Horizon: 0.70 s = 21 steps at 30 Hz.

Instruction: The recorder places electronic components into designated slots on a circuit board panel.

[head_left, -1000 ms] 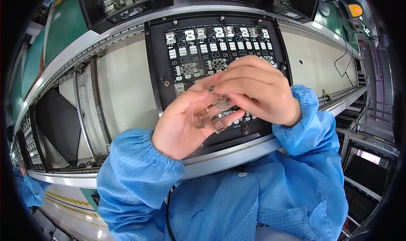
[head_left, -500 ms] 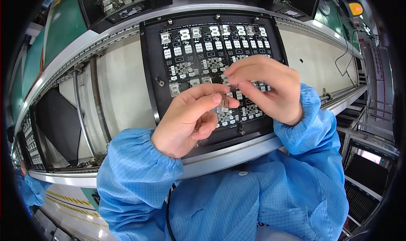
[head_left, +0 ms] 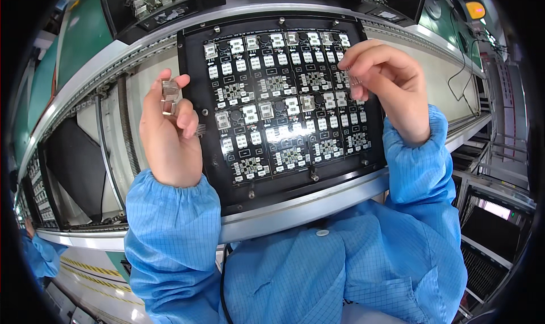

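Observation:
My left hand [head_left: 173, 136] is raised over the left edge of a black carrier frame [head_left: 192, 57]. Its curled fingers hold several small clear parts with rows of thin metal pins [head_left: 170, 97]; more pins poke out under the lower fingers. Over the frame's right side, my right hand [head_left: 397, 85] pinches a similar small clear pinned part [head_left: 355, 84] between thumb and fingertips. Below both hands the frame carries a grid of black circuit boards [head_left: 275, 85] with white square components. Some positions have clear-silver blocks on them.
Metal conveyor rails [head_left: 295, 196] run in front of and behind the frame. At the far side stand black bins [head_left: 164, 17], one heaped with silver pinned parts. An orange-lit device [head_left: 474, 9] is at the far right. A blue sleeve of another person [head_left: 42, 256] shows at left.
My hands have parted: the left moved left off the boards, the right moved up and to the right. The frame has shifted slightly left, with more of its boards uncovered.

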Each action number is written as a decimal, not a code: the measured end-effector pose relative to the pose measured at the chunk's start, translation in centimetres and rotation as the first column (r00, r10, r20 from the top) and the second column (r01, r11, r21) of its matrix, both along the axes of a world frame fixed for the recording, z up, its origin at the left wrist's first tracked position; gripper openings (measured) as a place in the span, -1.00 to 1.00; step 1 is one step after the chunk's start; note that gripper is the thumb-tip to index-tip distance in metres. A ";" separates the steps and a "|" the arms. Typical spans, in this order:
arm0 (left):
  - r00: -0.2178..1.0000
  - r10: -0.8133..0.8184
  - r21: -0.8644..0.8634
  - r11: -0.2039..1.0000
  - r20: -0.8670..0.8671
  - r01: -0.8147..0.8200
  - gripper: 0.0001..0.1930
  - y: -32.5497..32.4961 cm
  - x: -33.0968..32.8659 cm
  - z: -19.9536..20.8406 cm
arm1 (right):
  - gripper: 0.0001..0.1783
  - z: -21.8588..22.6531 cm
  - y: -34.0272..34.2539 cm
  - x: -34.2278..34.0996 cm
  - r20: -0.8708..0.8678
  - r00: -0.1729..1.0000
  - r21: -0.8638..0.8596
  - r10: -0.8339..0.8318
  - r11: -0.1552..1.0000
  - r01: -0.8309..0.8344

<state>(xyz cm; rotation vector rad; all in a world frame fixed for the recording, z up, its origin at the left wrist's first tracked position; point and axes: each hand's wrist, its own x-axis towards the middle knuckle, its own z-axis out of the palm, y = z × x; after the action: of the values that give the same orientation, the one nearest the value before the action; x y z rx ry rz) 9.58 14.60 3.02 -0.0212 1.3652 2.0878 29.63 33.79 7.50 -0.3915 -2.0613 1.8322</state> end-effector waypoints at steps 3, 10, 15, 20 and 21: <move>1.000 -0.007 0.050 0.999 0.019 0.006 -0.71 -0.3 -0.4 -0.4 | -0.82 -0.4 0.2 0.7 0.000 0.999 -0.060 -0.037 0.997 0.037; 0.996 -0.007 0.132 0.991 0.087 -0.004 -0.73 -0.1 -0.8 -0.7 | -0.77 -1.6 1.7 2.8 0.067 0.995 -0.018 -0.078 0.997 0.079; 0.986 0.096 0.073 0.992 0.135 -0.106 -0.76 -1.0 -3.4 -1.4 | -0.79 -1.4 2.5 3.3 0.030 0.999 0.184 -0.019 0.983 0.013; 0.987 0.085 0.054 0.994 0.133 -0.093 -0.76 -0.9 -2.9 -2.3 | -0.78 -1.9 3.1 4.4 0.016 0.999 0.212 -0.036 0.977 0.032; 0.988 0.075 0.057 0.995 0.134 -0.083 -0.76 -1.0 -3.0 -2.3 | -0.79 -1.9 3.3 4.5 0.028 0.999 0.232 -0.034 0.972 0.027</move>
<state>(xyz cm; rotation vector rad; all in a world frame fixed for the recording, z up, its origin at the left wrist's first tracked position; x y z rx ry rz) 6.56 13.64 0.69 -0.1866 1.2383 2.1526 34.17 37.04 5.61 -0.3883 -2.2460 1.5544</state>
